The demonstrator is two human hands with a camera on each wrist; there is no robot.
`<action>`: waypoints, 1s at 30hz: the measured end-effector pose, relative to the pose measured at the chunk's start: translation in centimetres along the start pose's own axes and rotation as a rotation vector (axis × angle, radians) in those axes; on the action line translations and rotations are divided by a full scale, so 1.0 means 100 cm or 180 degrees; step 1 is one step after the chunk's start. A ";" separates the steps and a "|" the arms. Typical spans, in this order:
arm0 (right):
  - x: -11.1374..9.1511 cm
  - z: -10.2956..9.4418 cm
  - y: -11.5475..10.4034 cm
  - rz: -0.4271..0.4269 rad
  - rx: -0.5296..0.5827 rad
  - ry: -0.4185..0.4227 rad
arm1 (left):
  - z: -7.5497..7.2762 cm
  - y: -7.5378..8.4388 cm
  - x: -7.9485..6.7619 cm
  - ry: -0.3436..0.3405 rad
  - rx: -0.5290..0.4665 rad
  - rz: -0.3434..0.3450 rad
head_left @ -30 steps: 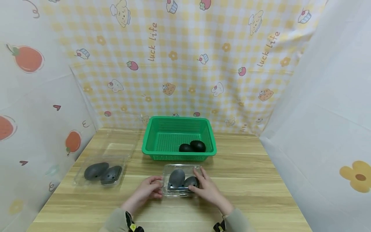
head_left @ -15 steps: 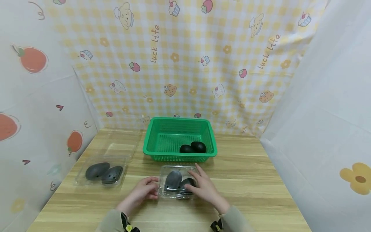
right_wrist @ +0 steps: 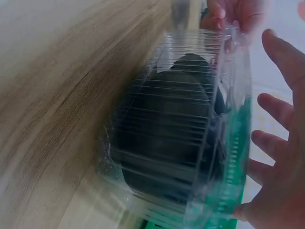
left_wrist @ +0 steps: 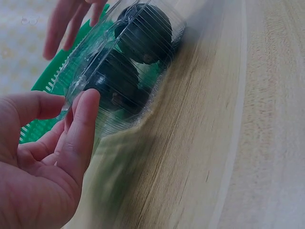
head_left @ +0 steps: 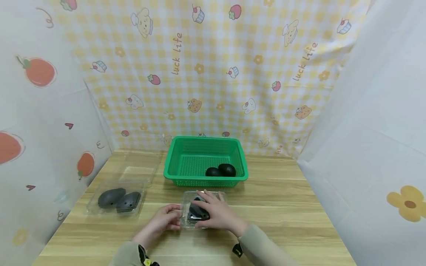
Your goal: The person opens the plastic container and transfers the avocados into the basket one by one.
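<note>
A clear plastic clamshell box (head_left: 185,201) with its lid down stands on the table in front of the basket. Inside are two dark, egg-shaped fruits that look like avocados (left_wrist: 143,33); in the head view one is largely covered by the right hand. My left hand (head_left: 165,218) pinches the box's left rim between thumb and fingers. Over the lid my right hand (head_left: 219,215) lies with its fingers spread and fairly straight. In the right wrist view, that hand's fingers (right_wrist: 274,143) reach along the lid side of the box.
A green basket (head_left: 206,178) behind the box holds two dark avocados (head_left: 227,170). To the left, another clear box (head_left: 93,207) stands with its lid raised back and two avocados (head_left: 112,197) inside. A patterned cloth (head_left: 213,85) hangs behind the table (head_left: 283,207).
The box has shifted slightly left, with my left hand staying at its rim. My right hand has moved left from the box's right part to across the lid's middle.
</note>
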State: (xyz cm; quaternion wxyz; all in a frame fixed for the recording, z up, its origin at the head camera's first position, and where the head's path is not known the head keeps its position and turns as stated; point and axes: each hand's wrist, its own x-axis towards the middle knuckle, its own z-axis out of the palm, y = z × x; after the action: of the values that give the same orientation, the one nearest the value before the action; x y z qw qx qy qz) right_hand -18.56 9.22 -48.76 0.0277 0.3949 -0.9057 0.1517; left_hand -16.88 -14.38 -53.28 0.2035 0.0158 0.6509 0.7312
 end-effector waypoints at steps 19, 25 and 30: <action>0.004 0.023 0.007 -0.0104 -0.0444 -0.0060 | -0.002 -0.002 0.001 0.0011 -0.0052 -0.0046; 0.003 0.023 0.005 -0.0082 -0.0473 -0.0017 | -0.002 -0.001 0.002 -0.0001 -0.0059 -0.0109; 0.003 0.023 0.004 -0.0047 -0.0454 -0.0012 | -0.002 0.000 0.002 -0.0001 -0.0064 -0.0148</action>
State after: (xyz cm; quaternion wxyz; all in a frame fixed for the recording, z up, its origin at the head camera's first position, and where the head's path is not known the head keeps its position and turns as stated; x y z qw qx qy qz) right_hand -18.91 8.61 -51.00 0.0551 0.3989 -0.9113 0.0857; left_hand -17.09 -14.53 -53.32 0.2207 -0.0013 0.6438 0.7327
